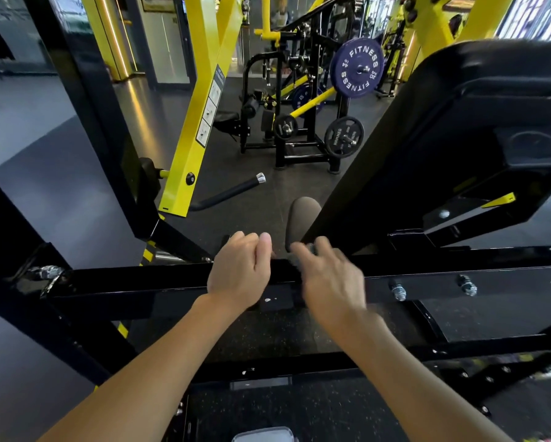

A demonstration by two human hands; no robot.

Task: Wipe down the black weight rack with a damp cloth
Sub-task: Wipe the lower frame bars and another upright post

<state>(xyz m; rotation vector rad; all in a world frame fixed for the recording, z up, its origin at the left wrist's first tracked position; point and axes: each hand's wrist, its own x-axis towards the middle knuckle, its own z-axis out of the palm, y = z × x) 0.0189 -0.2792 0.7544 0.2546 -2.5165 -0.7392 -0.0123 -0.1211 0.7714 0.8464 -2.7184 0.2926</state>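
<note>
– Black steel: the rack point(140, 283) is right under the grips, and its near bar runs flat across the view from left to right.

– Where are the grips on it?

– Both are over the middle of the bar, close together but apart. The left grip point(239, 273) sits on the bar's top with its fingers curled in and its thumb up. I cannot tell whether it hooks the far edge or is merely clenched. The right grip point(330, 279) is just beside it, blurred, with its fingers reaching forward past the far edge.

– And the cloth?

– I cannot make one out. There is a grey smear point(311, 249) at the right fingertips that may be it or may be only blur, so I cannot say whether that grip is grasping anything.

– So which way should the wipe go?

– Along the bar's long axis, I would judge. The stretch with the two bolts point(398, 290) lies to the right, nearer the right grip. The bare run toward the corner bracket point(46, 273) lies to the left, nearer the left grip.

– What is beyond it?

– There is a big black pad point(459, 122) up on the right and a yellow post point(188, 148) on the left. A blue plate point(357, 69) hangs on a machine farther off, across the dark floor point(252, 202).
</note>
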